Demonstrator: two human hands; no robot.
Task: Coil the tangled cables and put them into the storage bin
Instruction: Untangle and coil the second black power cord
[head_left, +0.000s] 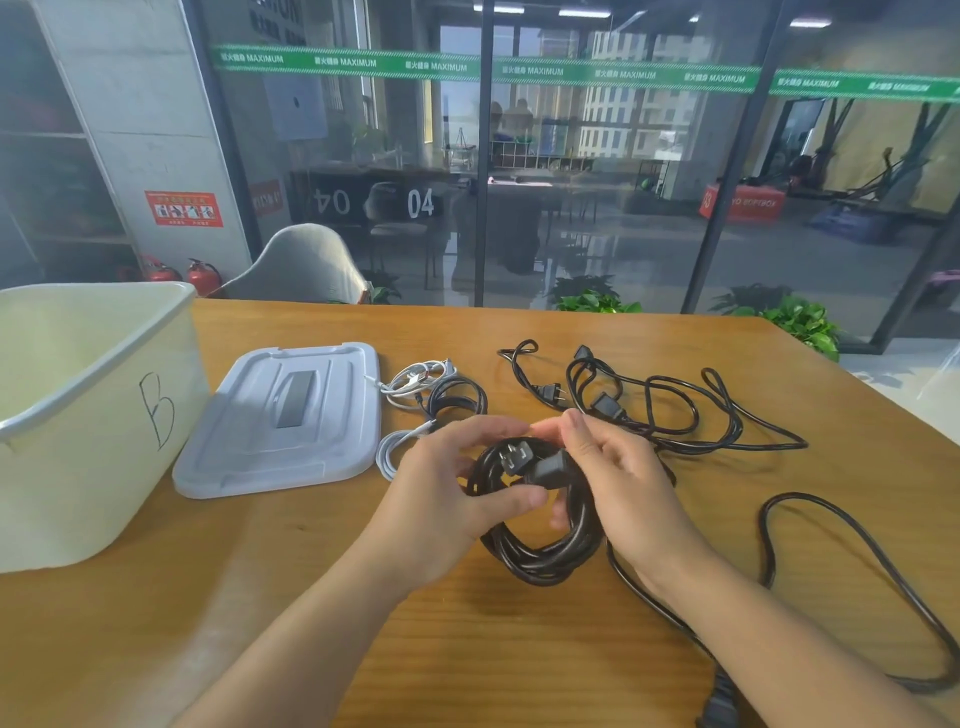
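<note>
Gripping the coiled black cable (540, 551), both hands angle its plug (517, 457) up-left.

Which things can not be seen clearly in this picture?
- Storage bin, head view: its left part is cut off by the frame edge, and its floor is washed out, so the contents cannot be told.
- Black coil: the left hand and right hand cover its upper part.
- Loose black cable: it passes under the right arm and its connector is cut by the bottom edge.
</note>
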